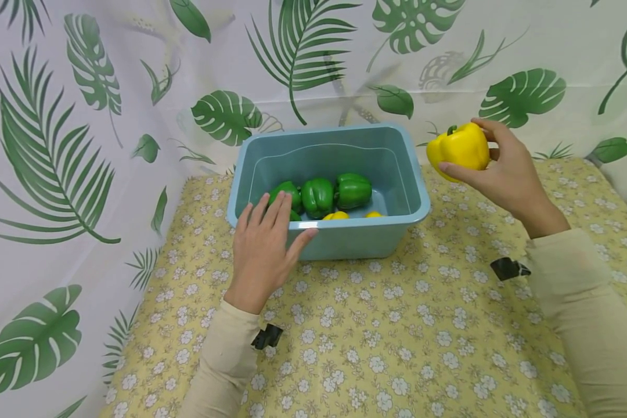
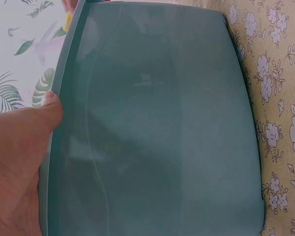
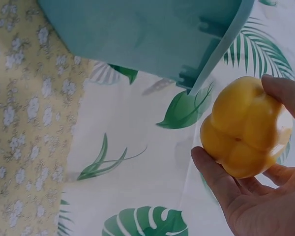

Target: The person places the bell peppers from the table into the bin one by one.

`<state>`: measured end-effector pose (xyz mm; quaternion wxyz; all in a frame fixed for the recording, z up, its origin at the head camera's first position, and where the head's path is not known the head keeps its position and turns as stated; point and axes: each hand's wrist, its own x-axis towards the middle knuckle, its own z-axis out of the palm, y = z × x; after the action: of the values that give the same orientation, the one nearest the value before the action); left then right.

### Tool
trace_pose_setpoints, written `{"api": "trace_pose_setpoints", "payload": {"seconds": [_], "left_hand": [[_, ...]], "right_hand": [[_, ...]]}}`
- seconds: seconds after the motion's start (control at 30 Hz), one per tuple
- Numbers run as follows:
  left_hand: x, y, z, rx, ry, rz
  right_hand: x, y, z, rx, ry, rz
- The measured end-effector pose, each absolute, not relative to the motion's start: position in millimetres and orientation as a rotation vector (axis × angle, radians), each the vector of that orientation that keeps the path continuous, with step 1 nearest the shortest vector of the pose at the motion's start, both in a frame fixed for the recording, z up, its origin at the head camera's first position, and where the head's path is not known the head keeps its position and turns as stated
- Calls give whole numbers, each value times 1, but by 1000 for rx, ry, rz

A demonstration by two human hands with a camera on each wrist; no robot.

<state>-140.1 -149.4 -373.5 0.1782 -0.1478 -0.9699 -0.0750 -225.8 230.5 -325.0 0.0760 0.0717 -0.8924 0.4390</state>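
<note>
A yellow bell pepper (image 1: 461, 152) with a green stem is held in the air by my right hand (image 1: 507, 168), thumb on one side and fingers on the other. In the right wrist view the lobed underside of the yellow bell pepper (image 3: 246, 128) faces the camera. My left hand (image 1: 263, 247) rests on the near rim of a blue-green plastic bin (image 1: 345, 241), fingers stretched over the edge. The left wrist view has its thumb (image 2: 50, 105) lying at the rim. Inside the bin lie several green bell peppers (image 1: 317, 197), one partly hidden behind the left fingers, and yellow ones (image 1: 337, 215) partly hidden by the near wall.
The bin stands on a yellow floral tablecloth (image 1: 376, 337), near the back. Behind it and along the left hangs a white curtain (image 1: 151, 133) with a green leaf print. Black clips or straps (image 1: 509, 269) show beside both wrists.
</note>
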Motion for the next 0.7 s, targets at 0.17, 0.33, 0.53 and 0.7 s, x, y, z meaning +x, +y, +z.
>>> {"api": "trace_pose_setpoints", "payload": {"seconds": [0.17,0.33,0.53,0.7], "left_hand": [[-140,-150,-373,-421,-2742,-204],[-140,-150,-373,-421,-2741,-205],[-139,-149,-373,-420,-2725,-211],[-139,-150,-373,-425,-2715,-208]], "right_hand": [[-225,223,-321,258,-2646,1321],[-224,216,-317,290,-2622,1335],[-220,208,-316,331,-2604,1358],[-218,202,-313,353,-2606,1358]]}}
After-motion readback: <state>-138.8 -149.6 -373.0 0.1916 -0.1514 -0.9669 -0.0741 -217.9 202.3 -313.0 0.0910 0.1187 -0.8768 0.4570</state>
